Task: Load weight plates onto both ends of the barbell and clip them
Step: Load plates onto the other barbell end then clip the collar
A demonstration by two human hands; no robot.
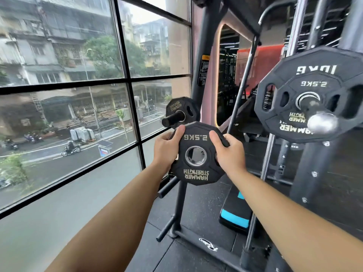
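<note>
I hold a black 2.5 kg plate in front of me, its lettering upside down and its centre hole facing me. My left hand grips its left edge and my right hand grips its right edge, thumbs on the front face. To the right, the barbell's silver sleeve end points toward me. On it sit a 10 kg plate and, in front of that, a 2.5 kg plate. No clip shows on the sleeve.
Behind the held plate a storage rack has a black peg with another small plate on it. A large window fills the left. A step platform with blue ends lies on the rubber floor.
</note>
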